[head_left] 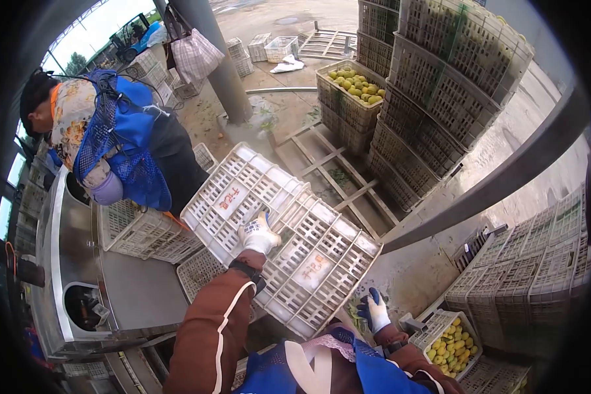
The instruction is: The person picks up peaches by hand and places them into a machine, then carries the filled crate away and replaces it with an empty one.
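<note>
Grey plastic crates rise in a tall stack at the upper right, and another block of crates stands lower down at the right edge. On the left is a metal counter with a bare grey top. A co-worker in a blue vest, patterned top and dark trousers leans over beside it, facing left. Past them stands a thick grey post. A slatted pallet lies on the ground at the foot of the tall stack.

Tilted in front of the wearer's body are two pale crates, which seem to be stacked together, each with red writing on a white panel. Near the lower right is a smaller-looking crate filled with fruit. A checked bag hangs against the post.

The left hand, in a white glove with blue lettering, has its grip closed on the slatted side of the pale crates, near where they meet. The right hand, in a white and dark blue glove, is just beyond their lower right edge, its grip loose and holding nothing. A black wristband circles the left wrist. Smallest are the yellow and green fruits.
</note>
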Tool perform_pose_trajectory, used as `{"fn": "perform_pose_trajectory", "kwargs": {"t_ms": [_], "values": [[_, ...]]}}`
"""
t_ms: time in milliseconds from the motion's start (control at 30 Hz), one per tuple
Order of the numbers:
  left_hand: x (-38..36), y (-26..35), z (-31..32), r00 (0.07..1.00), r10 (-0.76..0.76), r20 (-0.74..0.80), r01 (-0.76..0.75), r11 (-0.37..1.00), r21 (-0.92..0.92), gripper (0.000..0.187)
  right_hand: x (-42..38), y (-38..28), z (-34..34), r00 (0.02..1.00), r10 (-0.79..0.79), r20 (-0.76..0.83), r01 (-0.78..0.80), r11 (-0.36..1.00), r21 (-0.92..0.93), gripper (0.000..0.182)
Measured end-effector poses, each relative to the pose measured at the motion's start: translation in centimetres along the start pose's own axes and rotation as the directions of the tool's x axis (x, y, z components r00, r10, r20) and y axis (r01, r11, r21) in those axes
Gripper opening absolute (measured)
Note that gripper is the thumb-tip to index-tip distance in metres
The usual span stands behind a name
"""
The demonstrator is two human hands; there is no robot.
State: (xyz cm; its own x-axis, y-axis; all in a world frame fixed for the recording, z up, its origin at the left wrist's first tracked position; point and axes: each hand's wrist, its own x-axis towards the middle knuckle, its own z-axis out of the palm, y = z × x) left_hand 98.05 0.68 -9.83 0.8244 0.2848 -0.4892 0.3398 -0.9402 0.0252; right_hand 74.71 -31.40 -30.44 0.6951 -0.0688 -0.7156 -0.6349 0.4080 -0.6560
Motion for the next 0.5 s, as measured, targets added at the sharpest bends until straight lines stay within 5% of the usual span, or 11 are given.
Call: {"fn": "perform_pose_trajectory", "kwargs": {"t_ms": [33, 67, 133, 200, 267, 333, 400, 467, 500], "values": [[1.7, 0.8, -0.5, 1.0, 0.026, -0.011, -0.026, 0.999, 0.036, 0.087, -1.0, -3.5, -0.8, 0.952, -0.251, -0.176, 0.246, 0.968, -0.053, 0.06], [3.2, 1.6, -1.1, 0.997, 0.063, -0.04, -0.061, 0.997, 0.042, 0.088, -2.2, -6.9, -1.6, 0.795, -0.562, -0.228, 0.52, 0.825, -0.221, 0.074], [5.6, 3.3, -2.6, 0.997, 0.08, 0.012, -0.08, 0.997, 0.013, 0.083, -6.4, -15.5, -0.5, 0.556, -0.817, -0.154, 0.608, 0.526, -0.595, 0.085], [7.5, 5.2, -3.3, 0.992, 0.12, 0.025, -0.121, 0.992, 0.023, 0.074, -6.9, -20.3, -0.3, 0.496, -0.853, -0.164, 0.678, 0.498, -0.54, 0.089], [9.5, 6.1, -4.4, 0.991, 0.117, 0.057, -0.119, 0.992, 0.04, 0.076, -5.5, -21.0, 0.0, 0.524, -0.765, -0.375, 0.731, 0.63, -0.262, 0.088], [11.3, 6.9, -5.2, 0.988, 0.132, 0.082, -0.134, 0.991, 0.02, 0.078, -2.7, -15.9, -1.1, 0.653, -0.548, -0.523, 0.567, 0.811, -0.141, 0.084], [12.8, 8.7, -5.2, 0.982, 0.161, 0.095, -0.162, 0.987, 0.004, 0.081, -0.6, -10.5, -1.2, 0.936, -0.14, -0.322, 0.149, 0.989, 0.006, 0.08], [14.7, 10.2, -4.3, 0.98, 0.194, 0.051, -0.196, 0.98, 0.031, 0.085, 3.4, -6.2, 2.7, 0.999, 0.044, -0.028, -0.033, 0.949, 0.315, 0.084], [15.5, 10.4, -4.2, 0.974, 0.207, 0.096, -0.21, 0.978, 0.018, 0.086, 1.7, -9.9, 9.4, 1.0, -0.006, -0.029, 0.014, 0.954, 0.301, 0.082]]}}
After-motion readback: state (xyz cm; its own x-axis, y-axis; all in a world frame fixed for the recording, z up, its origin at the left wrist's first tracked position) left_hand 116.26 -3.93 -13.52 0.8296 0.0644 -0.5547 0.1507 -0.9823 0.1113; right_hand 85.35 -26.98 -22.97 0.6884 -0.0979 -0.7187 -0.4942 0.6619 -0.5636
